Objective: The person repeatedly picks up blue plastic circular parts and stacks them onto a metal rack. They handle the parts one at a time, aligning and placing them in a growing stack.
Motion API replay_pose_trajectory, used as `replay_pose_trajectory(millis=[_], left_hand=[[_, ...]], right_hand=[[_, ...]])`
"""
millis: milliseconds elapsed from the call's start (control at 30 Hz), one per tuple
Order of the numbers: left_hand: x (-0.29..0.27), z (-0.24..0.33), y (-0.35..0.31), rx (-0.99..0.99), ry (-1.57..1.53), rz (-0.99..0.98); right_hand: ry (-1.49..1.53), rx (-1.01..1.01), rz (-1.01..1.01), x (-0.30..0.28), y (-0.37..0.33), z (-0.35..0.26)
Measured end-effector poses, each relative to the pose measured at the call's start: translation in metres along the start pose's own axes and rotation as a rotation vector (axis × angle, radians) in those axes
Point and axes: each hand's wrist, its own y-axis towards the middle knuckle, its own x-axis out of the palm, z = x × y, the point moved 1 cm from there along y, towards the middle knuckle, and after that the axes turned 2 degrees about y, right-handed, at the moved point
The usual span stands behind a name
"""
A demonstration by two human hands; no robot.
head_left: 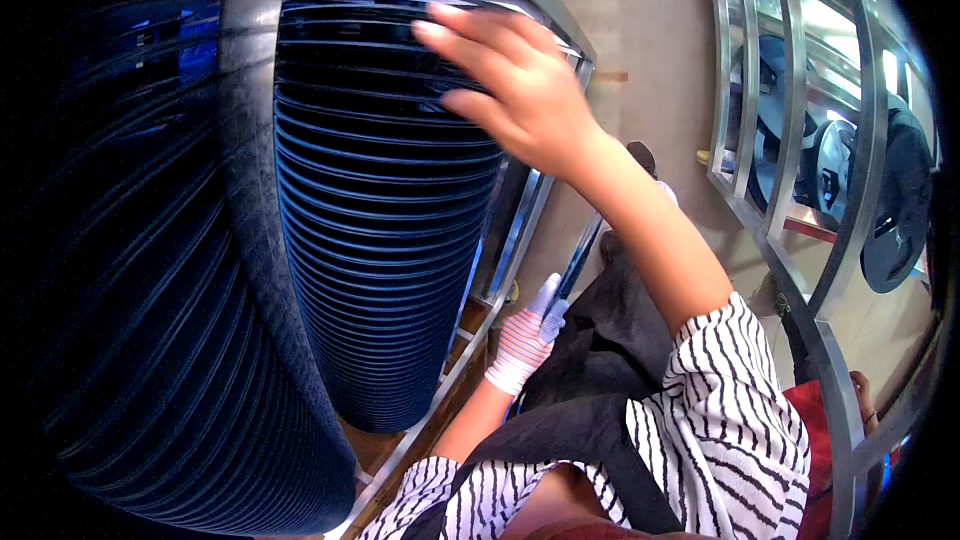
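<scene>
My right hand, bare and slightly blurred, is over the far end of a long row of thin, dark glossy plates with blue edges. Its fingers are stretched out and apart; whether the fingertips touch a plate, I cannot tell. Lower down, near my lap, my left hand wears a white striped glove. It is closed on a thin dark plate, seen almost edge-on with a blue sheen. Most of that plate's face is hidden by the angle.
A second row of dark plates stands at the left, beyond a grey metal bar. On the right, a metal rack holds dark and grey curved parts. Another person's red clothing shows behind its frame at the lower right.
</scene>
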Motion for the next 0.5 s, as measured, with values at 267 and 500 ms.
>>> replay_pose_trajectory(millis=[267,500], left_hand=[[0.002,0.043,0.012,0.103,-0.688,0.078],[0.029,0.084,0.029,0.274,-0.528,-0.049]], right_hand=[[0.335,1.076,-0.061,-0.071,-0.219,-0.044],[0.672,1.13,-0.094,-0.073,-0.257,-0.114]])
